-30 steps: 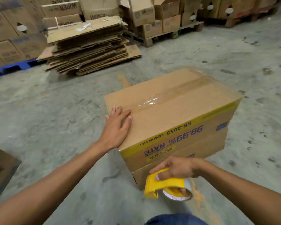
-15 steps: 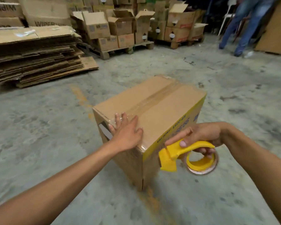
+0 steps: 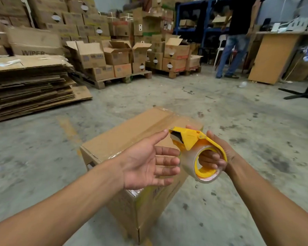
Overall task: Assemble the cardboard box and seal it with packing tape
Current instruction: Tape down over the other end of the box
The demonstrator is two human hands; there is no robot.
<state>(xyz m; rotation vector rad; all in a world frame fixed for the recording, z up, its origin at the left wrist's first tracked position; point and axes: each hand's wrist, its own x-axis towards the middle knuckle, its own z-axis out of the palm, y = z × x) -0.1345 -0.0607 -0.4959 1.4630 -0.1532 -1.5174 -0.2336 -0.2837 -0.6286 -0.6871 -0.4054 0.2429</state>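
Box (image 3: 132,144) sat closed on the floor (image 3: 238,121), its top seam taped. Right hand (image 3: 219,155) gripped the dispenser (image 3: 194,144) above it; left hand (image 3: 148,160) hovered open beside the cutter. Best to free the tape end cleanly, clear of the blade.

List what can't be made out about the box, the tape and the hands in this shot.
- Box, head view: the near end of its taped top seam is hidden by the left hand; its side print is blurred.
- Tape dispenser: the tape's free end can't be made out at the blade.
- Right hand: its palm is hidden behind the roll and handle.
- Box underside: faces the floor.
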